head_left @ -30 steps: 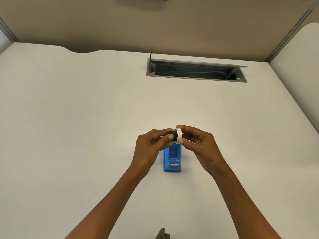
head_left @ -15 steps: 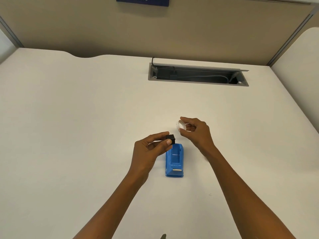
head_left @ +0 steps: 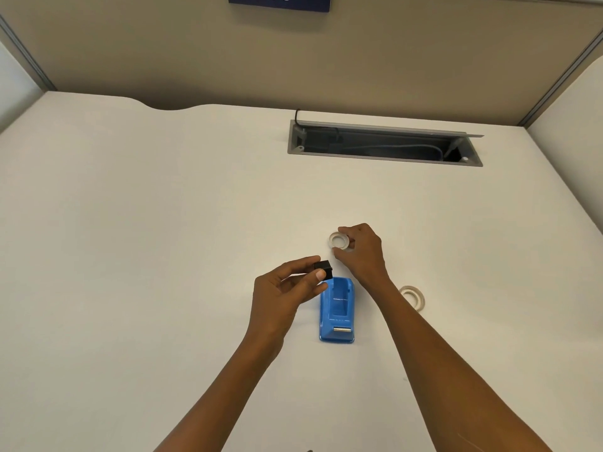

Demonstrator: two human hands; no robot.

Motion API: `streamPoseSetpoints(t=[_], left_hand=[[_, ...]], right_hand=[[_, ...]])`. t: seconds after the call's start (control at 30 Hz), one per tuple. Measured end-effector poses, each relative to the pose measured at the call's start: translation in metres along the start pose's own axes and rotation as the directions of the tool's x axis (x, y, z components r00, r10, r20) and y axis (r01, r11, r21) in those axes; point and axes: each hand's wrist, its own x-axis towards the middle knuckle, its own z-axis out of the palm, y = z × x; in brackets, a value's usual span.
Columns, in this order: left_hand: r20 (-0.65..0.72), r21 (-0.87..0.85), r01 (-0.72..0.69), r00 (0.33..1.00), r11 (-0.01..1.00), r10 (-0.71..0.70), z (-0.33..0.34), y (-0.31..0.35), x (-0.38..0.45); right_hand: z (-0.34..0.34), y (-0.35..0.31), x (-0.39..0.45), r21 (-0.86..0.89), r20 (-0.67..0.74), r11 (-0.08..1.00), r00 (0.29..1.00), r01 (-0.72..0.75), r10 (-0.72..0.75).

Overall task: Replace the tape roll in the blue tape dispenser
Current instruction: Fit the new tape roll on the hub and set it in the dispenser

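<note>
The blue tape dispenser (head_left: 336, 309) stands on the white desk with its roll cradle empty and its cutter end toward me. My left hand (head_left: 284, 288) pinches the small black spool core (head_left: 323, 268) just above the dispenser's far end. My right hand (head_left: 362, 252) is beyond the dispenser and holds a thin white tape ring (head_left: 338, 240) by its right edge, low over or on the desk. A second white tape roll (head_left: 412, 296) lies flat to the right of my right forearm.
An open grey cable tray (head_left: 385, 143) with wires is set into the desk (head_left: 163, 223) at the back. A beige partition wall with a dark blue sign (head_left: 280, 1) rises behind the desk. A second desk surface (head_left: 574, 125) adjoins on the right.
My hands came apart: the white ring slid off the black core. My right hand carried the ring away and down toward the desk, while my left hand stayed with the core.
</note>
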Motion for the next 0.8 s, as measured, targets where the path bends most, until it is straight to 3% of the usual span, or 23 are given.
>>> streamPoseSetpoints(t=[0.23, 0.3, 0.4, 0.5, 0.63, 0.8], left_hand=[[-0.002, -0.009, 0.004, 1.000, 1.000, -0.004, 0.002, -0.001, -0.002], [0.006, -0.018, 0.005, 1.000, 1.000, -0.005, 0.002, -0.002, -0.003], [0.023, -0.037, 0.008, 1.000, 0.999, -0.007, 0.002, -0.004, -0.004], [0.028, -0.039, 0.018, 0.999, 0.999, -0.017, 0.003, -0.006, -0.005], [0.033, -0.038, 0.033, 0.999, 0.999, -0.032, 0.006, -0.007, -0.006], [0.053, -0.023, 0.037, 0.998, 0.999, -0.036, 0.009, -0.007, -0.009]], right_hand=[[-0.013, 0.000, -0.011, 0.038, -0.033, 0.999, 0.999, 0.008, -0.007], [-0.028, 0.008, -0.021, -0.026, -0.031, 0.998, 0.998, 0.056, -0.057], [-0.058, 0.022, -0.040, -0.207, 0.063, 0.971, 0.992, 0.122, -0.111], [-0.083, 0.036, -0.063, -0.374, 0.227, 0.920, 0.973, 0.120, -0.035], [-0.100, 0.052, -0.092, -0.443, 0.411, 0.880, 0.911, 0.171, 0.030], [-0.099, 0.065, -0.105, -0.433, 0.355, 0.873, 0.933, 0.224, -0.063]])
